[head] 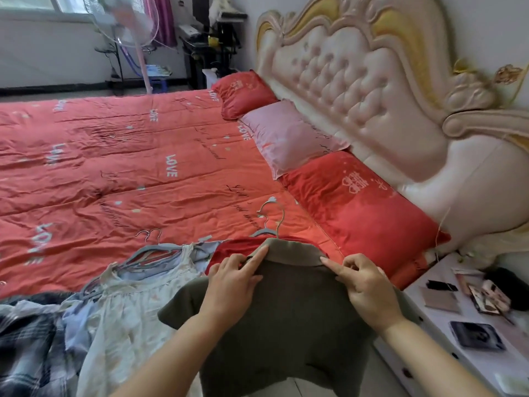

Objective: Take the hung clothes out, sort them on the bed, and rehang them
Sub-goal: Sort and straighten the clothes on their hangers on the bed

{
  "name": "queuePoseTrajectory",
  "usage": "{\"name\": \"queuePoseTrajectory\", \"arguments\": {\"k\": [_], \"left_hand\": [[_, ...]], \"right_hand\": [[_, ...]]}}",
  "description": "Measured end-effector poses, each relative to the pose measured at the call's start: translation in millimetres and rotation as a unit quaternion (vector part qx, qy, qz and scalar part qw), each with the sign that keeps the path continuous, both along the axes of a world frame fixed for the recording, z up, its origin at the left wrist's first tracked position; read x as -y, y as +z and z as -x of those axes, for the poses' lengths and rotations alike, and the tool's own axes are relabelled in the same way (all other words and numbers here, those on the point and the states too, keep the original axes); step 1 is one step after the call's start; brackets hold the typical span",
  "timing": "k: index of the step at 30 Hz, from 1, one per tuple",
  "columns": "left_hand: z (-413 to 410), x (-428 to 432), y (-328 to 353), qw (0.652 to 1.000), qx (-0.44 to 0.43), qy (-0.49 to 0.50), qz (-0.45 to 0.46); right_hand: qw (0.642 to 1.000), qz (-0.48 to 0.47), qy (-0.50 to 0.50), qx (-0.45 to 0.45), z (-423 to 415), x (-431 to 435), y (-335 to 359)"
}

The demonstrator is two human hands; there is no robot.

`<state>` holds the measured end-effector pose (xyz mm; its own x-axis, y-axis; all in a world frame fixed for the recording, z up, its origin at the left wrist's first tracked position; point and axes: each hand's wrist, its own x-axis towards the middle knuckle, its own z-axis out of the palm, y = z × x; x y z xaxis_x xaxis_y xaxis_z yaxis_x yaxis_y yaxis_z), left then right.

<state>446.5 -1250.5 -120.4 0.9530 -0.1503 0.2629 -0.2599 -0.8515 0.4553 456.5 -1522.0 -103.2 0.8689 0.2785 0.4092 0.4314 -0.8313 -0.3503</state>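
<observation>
Soft daylight from window (34, 4); fan (126, 21) blurred; wide-angle edge distortion.

A single wide-angle camera, worn on the head, looked forward and down from close above the left hand (232, 285) and right hand (369, 290), across the bed (114, 167) beyond them, the headboard (372, 81) rising farther off, right of the right hand.

Both bare forearms reach forward, palms down. The left hand (232, 279) and the right hand (369, 285) sit level and apart, index fingers stretched out, remaining fingers curled, each pinching the olive-green collared shirt (289, 325) spread between them.
</observation>
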Motion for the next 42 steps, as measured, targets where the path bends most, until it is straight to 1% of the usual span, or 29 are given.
{"name": "queuePoseTrajectory", "arguments": {"k": [3,11,16,20,22,23,25,27,29,32,39,42], "left_hand": [[-36.3,-1.4,-7.4,0.999,-0.037,0.021,-0.001],[-119.5,2.8,-40.6,0.987,-0.131,0.069,-0.057],[-175.0,8.4,-67.7,0.975,-0.184,0.098,-0.07],[-218.5,15.4,-92.7,0.961,-0.228,0.123,-0.092],[-232.5,17.4,-107.8,0.945,-0.271,0.136,-0.127],[-236.5,18.7,-115.1,0.932,-0.301,0.139,-0.144],[-238.0,21.7,-127.9,0.906,-0.363,0.14,-0.164],[-232.8,24.8,-137.2,0.892,-0.398,0.141,-0.162],[-223.3,28.0,-143.3,0.887,-0.411,0.142,-0.156],[-210.7,30.2,-146.1,0.883,-0.417,0.142,-0.162],[-195.6,16.5,-118.7,0.886,-0.395,0.195,-0.145],[-186.1,7.7,-98.4,0.889,-0.379,0.219,-0.134]], "right_hand": [[1.0,-0.004,0.002,-0.009,-42.2,-3.0,-13.7],[0.998,-0.009,0.028,-0.054,-142.3,-7.2,-57.4],[0.994,-0.024,0.03,-0.104,-202.4,-9.4,-95.7],[0.994,-0.032,0.025,-0.1,-249.7,-11.7,-129.3],[0.992,0.001,0.007,-0.123,-272.7,-17.2,-148.2],[0.988,0.038,-0.005,-0.152,-282.2,-20.7,-157.9],[0.965,0.124,-0.01,-0.232,-297.0,-29.6,-173.0],[0.935,0.168,0.015,-0.313,-302.0,-38.2,-183.2],[0.917,0.174,0.047,-0.356,-296.3,-45.1,-190.5],[0.905,0.157,0.083,-0.386,-282.3,-50.9,-194.0],[0.908,0.13,0.138,-0.373,-267.5,-74.4,-168.7],[0.907,0.138,0.16,-0.363,-260.9,-90.6,-149.6]]}}
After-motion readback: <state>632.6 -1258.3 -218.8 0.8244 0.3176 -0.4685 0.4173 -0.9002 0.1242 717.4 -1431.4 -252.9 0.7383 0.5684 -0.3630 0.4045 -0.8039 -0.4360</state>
